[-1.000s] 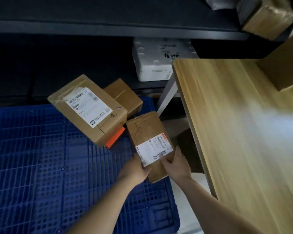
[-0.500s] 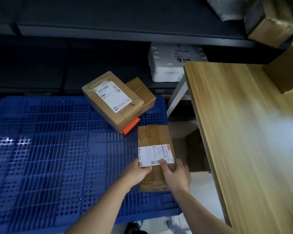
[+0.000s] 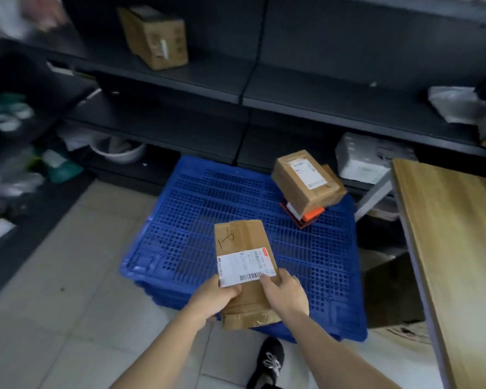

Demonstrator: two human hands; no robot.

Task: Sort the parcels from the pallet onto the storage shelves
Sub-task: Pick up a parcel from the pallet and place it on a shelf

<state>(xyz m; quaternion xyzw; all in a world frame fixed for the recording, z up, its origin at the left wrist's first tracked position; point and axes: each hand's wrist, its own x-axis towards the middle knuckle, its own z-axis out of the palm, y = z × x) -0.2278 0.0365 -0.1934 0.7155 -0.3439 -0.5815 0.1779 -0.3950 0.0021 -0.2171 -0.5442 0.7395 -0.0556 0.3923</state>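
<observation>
Left hand [image 3: 212,300]: grasps parcel [image 3: 243,258] at left edge
Right hand [image 3: 288,296]: grasps parcel at right edge
Parcel: held above pallet [image 3: 197,220]

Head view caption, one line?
Labelled parcel held by left hand and right hand over the blue pallet, facing dark shelves.

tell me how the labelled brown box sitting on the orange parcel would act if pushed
The brown box looks stiff: its taped cardboard faces are flat. It probably tips or slides off easily, since it perches on the thinner orange parcel. Its glossy tape may be slippery.
</observation>
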